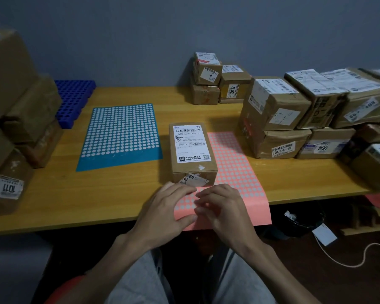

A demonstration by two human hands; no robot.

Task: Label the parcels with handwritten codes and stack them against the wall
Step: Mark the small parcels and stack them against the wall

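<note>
A small brown parcel (pixel 192 153) with a white shipping label lies in the middle of the wooden table (pixel 97 194), on the upper part of a pink sticker sheet (pixel 235 170). The sheet's near end hangs over the table's front edge. My left hand (pixel 162 216) rests on that near end, fingers and thumb laid flat on it. My right hand (pixel 222 209) is beside it, its fingers curled, fingertips pinching at the sheet's dots. A blue sticker sheet (pixel 121 134) lies to the left.
Labelled brown parcels are stacked at the back (pixel 215 80), along the right (pixel 294 115) and on the left (pixel 11 119). A blue perforated tray (pixel 72 99) sits at the back left. A bin and a white cable are on the floor at the right.
</note>
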